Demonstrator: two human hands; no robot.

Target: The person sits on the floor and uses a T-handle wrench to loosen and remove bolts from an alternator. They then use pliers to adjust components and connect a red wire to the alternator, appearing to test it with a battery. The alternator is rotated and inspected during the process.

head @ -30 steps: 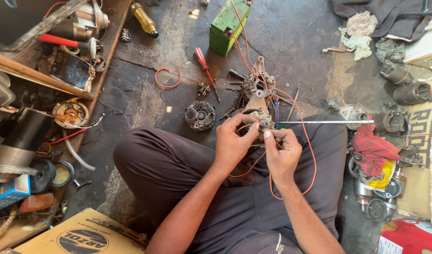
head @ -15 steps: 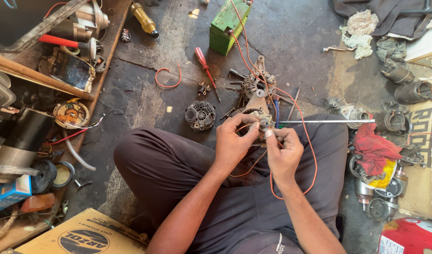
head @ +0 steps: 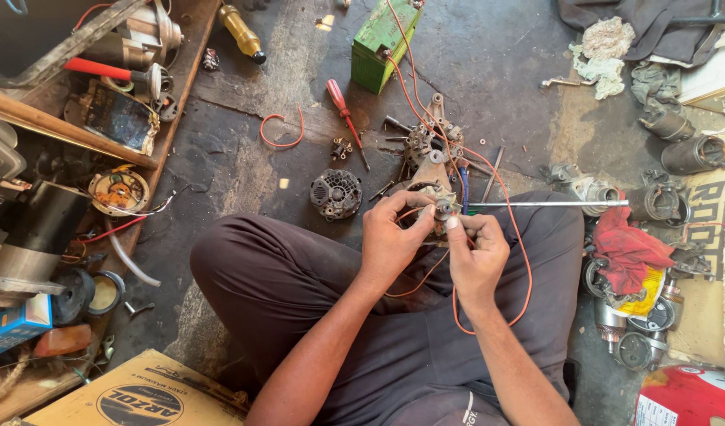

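Person sits on the floor (head: 220, 158), both hands at frame centre over the lap; left hand (head: 390, 241) and right hand (head: 474, 251) pinch a small metal part (head: 440, 207) between fingertips, fingers curled tight on it and on thin orange wire (head: 489, 308) that loops down right of the wrist; exact grip on the wire ends hidden by fingers; part looks greasy grey, round, with a knob on top; work looks mid-way by my reading: wire is at the part but loose loop hangs free, disassembled pieces lie about, nothing reassembled; just above the hands a metal housing (head: 432, 146) with more wire running to a green battery (head: 382, 43) at top centre; red screwdriver (head: 343, 110) left of it; black round stator (head: 336, 194) just left of the hands; thin steel rod (head: 548, 203) runs right; red rag (head: 627, 248) at right edge; cardboard box (head: 142, 394) lower left.
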